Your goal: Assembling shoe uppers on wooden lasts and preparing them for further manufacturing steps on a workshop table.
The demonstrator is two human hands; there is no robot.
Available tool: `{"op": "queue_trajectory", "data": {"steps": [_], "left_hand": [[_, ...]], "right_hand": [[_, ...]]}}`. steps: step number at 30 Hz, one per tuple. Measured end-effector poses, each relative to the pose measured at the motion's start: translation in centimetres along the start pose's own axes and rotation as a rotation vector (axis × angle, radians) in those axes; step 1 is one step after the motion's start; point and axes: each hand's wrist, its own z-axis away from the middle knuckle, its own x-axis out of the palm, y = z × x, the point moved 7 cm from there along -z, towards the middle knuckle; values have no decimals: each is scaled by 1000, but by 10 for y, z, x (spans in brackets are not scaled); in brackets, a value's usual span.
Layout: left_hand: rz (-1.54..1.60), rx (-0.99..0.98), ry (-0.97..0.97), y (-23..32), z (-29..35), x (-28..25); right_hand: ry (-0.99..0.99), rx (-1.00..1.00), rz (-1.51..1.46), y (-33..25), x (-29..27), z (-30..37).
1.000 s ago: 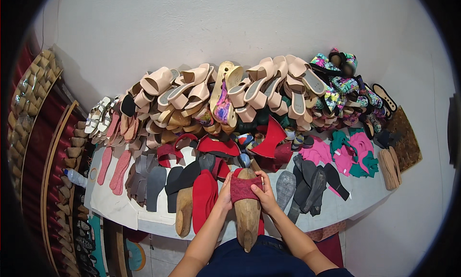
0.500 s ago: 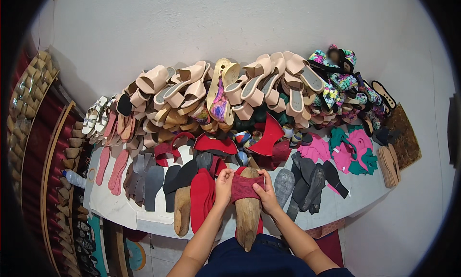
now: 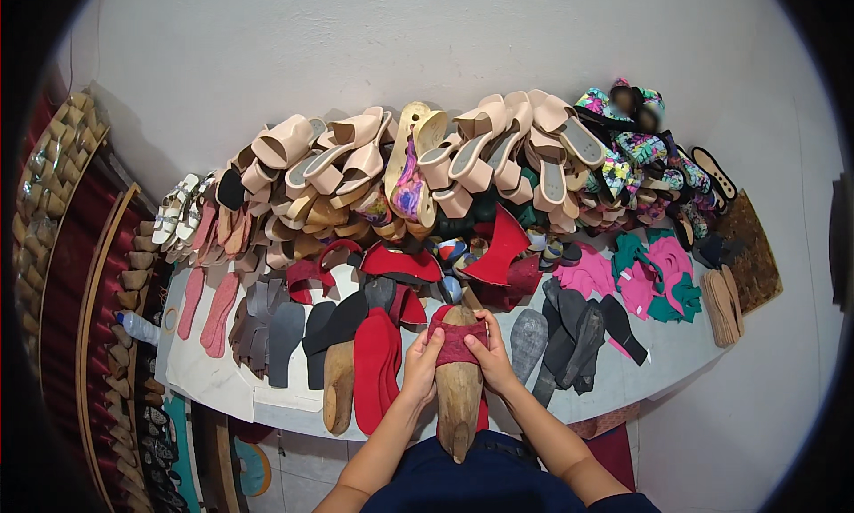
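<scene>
A worn wooden shoe last [image 3: 460, 411] lies in front of my body, its narrow end toward me. Across its far part wraps a dark red patterned shoe upper [image 3: 455, 344], a wide band. My left hand [image 3: 422, 367] is closed on the band's left side, thumb pressed on its face. On the other side my right hand [image 3: 494, 353] grips the band, thumb on top and fingers around the far edge. Some red sole material shows beyond and beside the last; most of it is hidden beneath.
Red soles [image 3: 374, 371] and a second wooden last [image 3: 338, 388] lie left of my hands, dark soles [image 3: 528, 340] to the right. Behind stands a heap of beige heeled sandals [image 3: 480, 148]. Pink fabric pieces [image 3: 584, 271] lie right. Shelves of lasts [image 3: 124, 362] line the left side.
My left hand has shifted down and inward, its thumb now flat on the upper's face instead of pinching the far left edge. My right hand stays on the upper, its grip slightly adjusted.
</scene>
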Motion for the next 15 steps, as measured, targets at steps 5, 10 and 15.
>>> {"op": "queue_trajectory", "data": {"steps": [5,10,15], "left_hand": [[163,-83,-76,-10,0,0],[214,-124,-123,-15,-4,-1],[211,-148,-143,-15,-5,2]], "right_hand": [[30,13,-25,7,-3,1],[38,107,-157,6,0,3],[22,57,-112,14,-9,5]]}}
